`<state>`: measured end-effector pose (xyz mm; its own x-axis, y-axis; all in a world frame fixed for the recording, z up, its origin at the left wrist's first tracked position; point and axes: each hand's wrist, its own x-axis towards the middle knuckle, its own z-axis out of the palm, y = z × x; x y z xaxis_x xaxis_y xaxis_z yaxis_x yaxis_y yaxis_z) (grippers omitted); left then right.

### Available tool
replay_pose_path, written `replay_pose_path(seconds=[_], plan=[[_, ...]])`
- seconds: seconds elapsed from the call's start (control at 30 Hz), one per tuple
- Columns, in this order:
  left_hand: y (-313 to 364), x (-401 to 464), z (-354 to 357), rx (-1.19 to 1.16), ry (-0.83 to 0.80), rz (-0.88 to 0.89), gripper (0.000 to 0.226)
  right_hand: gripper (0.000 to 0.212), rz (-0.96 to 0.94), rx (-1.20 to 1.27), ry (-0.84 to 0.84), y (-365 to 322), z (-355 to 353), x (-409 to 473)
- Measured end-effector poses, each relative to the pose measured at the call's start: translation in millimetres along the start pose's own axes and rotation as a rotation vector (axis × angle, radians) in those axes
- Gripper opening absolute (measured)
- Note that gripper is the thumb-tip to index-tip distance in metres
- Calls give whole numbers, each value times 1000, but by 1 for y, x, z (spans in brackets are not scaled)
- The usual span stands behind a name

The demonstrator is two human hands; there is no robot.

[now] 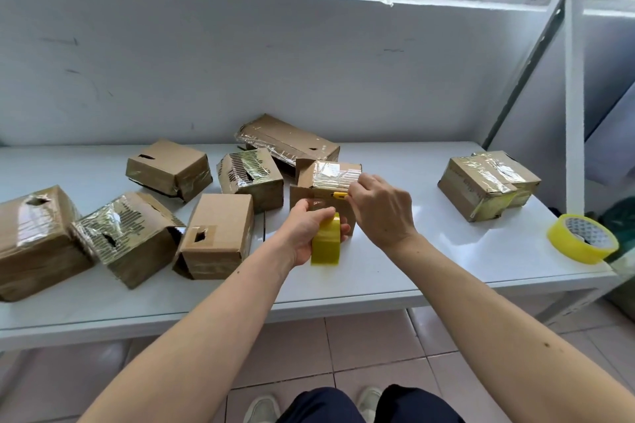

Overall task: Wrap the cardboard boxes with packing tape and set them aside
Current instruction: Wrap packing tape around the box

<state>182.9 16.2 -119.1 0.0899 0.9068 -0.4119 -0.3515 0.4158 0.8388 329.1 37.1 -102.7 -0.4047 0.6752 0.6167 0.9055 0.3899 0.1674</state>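
A small cardboard box [326, 178] with shiny tape across its top stands at the middle of the white table [395, 271]. My left hand [304, 233] grips a yellow tape roll [325, 240] held on edge right in front of the box. My right hand [381, 206] holds a small yellow cutter [340, 195] against the box's front face, just above the roll. The box's lower front is hidden behind both hands.
Several taped and untaped boxes [216, 233] crowd the table's left half, one long box [288, 141] behind. Two taped boxes [488, 182] sit at the right. A second yellow tape roll [580, 239] lies near the right edge. A wall and a shelf frame post [574, 113] bound the table.
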Motion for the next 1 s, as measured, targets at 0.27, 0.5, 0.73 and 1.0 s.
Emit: replay_pose_path(seconds=[0.27, 0.5, 0.73, 1.0], plan=[[2, 5, -4, 4, 16, 4, 25, 26, -42, -19, -46, 6, 7, 2], [2, 5, -8, 4, 31, -4, 22, 18, 231, 198, -56, 26, 5, -5], [2, 2, -9, 12, 5, 19, 23, 57, 222, 346, -405, 3, 13, 31], [14, -6, -25, 55, -33, -50, 14, 45, 238, 471, -370, 8, 31, 34]])
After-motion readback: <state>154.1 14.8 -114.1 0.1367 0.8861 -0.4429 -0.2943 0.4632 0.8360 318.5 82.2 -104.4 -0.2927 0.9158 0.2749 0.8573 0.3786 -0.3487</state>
